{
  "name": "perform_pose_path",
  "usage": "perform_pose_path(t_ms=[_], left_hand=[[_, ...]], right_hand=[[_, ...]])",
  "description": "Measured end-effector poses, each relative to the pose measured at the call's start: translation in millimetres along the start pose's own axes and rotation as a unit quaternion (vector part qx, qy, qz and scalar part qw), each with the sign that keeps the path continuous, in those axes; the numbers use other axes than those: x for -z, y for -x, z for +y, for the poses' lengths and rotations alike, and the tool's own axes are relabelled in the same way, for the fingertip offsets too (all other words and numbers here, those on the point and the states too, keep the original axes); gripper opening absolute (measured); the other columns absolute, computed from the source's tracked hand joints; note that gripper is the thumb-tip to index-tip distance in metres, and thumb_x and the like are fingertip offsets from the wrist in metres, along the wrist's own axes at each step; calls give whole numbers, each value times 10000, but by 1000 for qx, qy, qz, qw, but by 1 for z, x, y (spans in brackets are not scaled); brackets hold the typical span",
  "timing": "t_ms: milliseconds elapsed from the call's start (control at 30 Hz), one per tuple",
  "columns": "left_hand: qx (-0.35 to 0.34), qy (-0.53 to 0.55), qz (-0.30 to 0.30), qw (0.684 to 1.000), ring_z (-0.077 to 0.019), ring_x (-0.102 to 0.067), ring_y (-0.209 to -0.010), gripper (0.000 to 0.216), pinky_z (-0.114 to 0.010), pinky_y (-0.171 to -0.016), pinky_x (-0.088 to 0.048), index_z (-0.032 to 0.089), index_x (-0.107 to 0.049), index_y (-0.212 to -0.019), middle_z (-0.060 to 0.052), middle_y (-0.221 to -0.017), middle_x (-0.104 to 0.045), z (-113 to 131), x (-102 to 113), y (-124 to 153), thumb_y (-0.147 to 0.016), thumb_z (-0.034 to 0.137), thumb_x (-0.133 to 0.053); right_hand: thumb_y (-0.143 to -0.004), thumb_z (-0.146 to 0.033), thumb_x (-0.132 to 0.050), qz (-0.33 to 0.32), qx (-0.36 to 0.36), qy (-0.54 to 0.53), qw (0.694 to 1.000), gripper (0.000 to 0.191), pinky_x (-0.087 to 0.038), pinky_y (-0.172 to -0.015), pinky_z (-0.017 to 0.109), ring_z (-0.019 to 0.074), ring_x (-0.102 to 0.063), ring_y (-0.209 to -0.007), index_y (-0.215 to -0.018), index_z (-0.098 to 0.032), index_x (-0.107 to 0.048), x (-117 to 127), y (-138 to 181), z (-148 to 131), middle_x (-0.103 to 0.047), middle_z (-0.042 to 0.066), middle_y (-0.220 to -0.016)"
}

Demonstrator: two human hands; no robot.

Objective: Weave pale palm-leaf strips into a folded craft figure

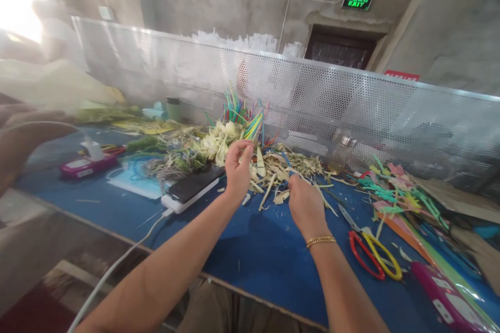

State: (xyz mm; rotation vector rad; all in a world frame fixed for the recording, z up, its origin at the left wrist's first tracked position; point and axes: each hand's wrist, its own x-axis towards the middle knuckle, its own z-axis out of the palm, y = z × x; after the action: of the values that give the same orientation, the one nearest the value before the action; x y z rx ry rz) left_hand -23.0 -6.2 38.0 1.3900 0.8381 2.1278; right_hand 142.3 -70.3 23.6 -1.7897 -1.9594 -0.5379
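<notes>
My left hand (237,166) is raised over the blue table (253,250), its fingers curled round pale leaf strips (261,158) at the edge of a heap of cuttings (285,169). My right hand (305,203) rests lower, just right of it, fingers bent down into the same heap; what they grip is hidden. A gold bracelet (321,240) circles the right wrist. Behind the heap stands a bundle of coloured straws (242,112) and pale woven leaf flowers (216,143).
Scissors (371,250) with red and yellow handles lie right of my right hand. A phone on a white power bank (193,187) with a cable lies to the left. Coloured strips (394,190) pile at the right. A perforated metal screen (351,109) backs the table. Another person's blurred arm (23,135) reaches in at far left.
</notes>
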Motion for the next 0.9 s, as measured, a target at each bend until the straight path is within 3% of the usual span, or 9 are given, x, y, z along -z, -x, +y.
perform_pose_path(t_ms=[67, 133, 267, 533, 767, 900], left_hand=[[-120, -111, -44, 986, -198, -526, -1089, 148, -368, -1005, -357, 209, -652, -815, -50, -1060, -624, 8, 0, 8, -822, 346, -599], [-190, -177, -97, 961, -210, -490, -1125, 122, -396, -1025, -328, 235, -692, -839, -44, -1103, -612, 15, -1, 16, -816, 331, -621], [-233, -241, -164, 928, -220, -467, -1129, 115, -417, -1041, -299, 252, -716, -821, -39, -1134, -599, 18, -4, 25, -792, 346, -657], [-211, -274, -182, 920, -222, -466, -1114, 96, -426, -1022, -330, 237, -701, -750, -33, -1110, -604, 13, -6, 26, -808, 271, -633], [-104, -206, -171, 958, -208, -507, -1069, 73, -410, -997, -340, 208, -679, -729, -42, -1065, -593, 6, -10, 28, -786, 237, -644], [-35, -138, -115, 983, -179, -540, -951, 120, -339, -906, -402, 184, -659, -702, -39, -951, -587, -6, -6, 15, -785, 260, -619]], right_hand=[[-919, -135, -346, 14, 9, 47, 999, 210, -248, -571, 307, 196, -541, -634, -864, -177, -544, 3, -1, -1, -611, 79, -729], [-922, -128, -343, 23, 14, 75, 997, 208, -256, -576, 310, 204, -549, -656, -884, -177, -541, 6, -1, -3, -613, 86, -756], [-924, -128, -355, 29, 18, 92, 995, 187, -269, -582, 309, 200, -553, -678, -889, -176, -532, 7, 0, -5, -616, 86, -776], [-936, -133, -350, 18, 11, 104, 994, 175, -306, -591, 284, 176, -569, -691, -895, -174, -515, 8, 0, -7, -621, 67, -790], [-925, -113, -359, -15, 23, 93, 995, 164, -320, -606, 280, 189, -587, -734, -913, -179, -509, 13, 0, -17, -634, 75, -836], [-901, -72, -347, -25, 18, 65, 997, 200, -319, -603, 278, 185, -583, -725, -926, -169, -520, 12, 1, -16, -632, 84, -827]])
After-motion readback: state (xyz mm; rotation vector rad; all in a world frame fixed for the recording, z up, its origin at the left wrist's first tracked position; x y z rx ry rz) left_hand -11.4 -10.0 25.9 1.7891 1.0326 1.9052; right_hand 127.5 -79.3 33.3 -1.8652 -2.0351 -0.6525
